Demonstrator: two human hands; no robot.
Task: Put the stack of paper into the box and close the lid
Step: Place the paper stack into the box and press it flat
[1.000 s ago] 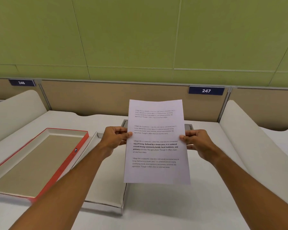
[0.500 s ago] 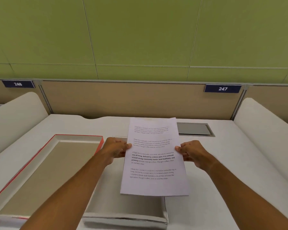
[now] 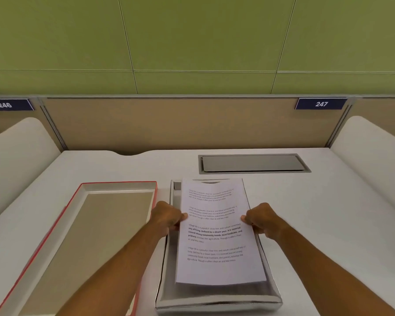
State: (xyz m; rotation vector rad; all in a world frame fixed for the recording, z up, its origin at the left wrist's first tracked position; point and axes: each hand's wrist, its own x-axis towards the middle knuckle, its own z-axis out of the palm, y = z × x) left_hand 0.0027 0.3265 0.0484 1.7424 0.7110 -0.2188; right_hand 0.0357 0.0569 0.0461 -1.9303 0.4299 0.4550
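Observation:
A stack of white paper (image 3: pixel 217 238) with printed paragraphs hangs nearly flat just above the open silver-white box (image 3: pixel 217 302) in front of me. My left hand (image 3: pixel 169 218) pinches the stack's left edge and my right hand (image 3: pixel 261 221) pinches its right edge. The paper covers most of the box's inside; only the box's near wall and left rim show. The red-edged lid (image 3: pixel 82 226) lies upside down on the table to the left of the box, its beige inside facing up.
The white table (image 3: pixel 328 224) has a grey metal cable hatch (image 3: pixel 253 163) behind the box. White curved dividers stand at the left (image 3: pixel 16 156) and right (image 3: pixel 372 151). A tan partition with number plates 246 and 247 runs along the back.
The paper has come down from upright in front of me to nearly flat over the box. Both hands lowered with it and my view tilted down and left.

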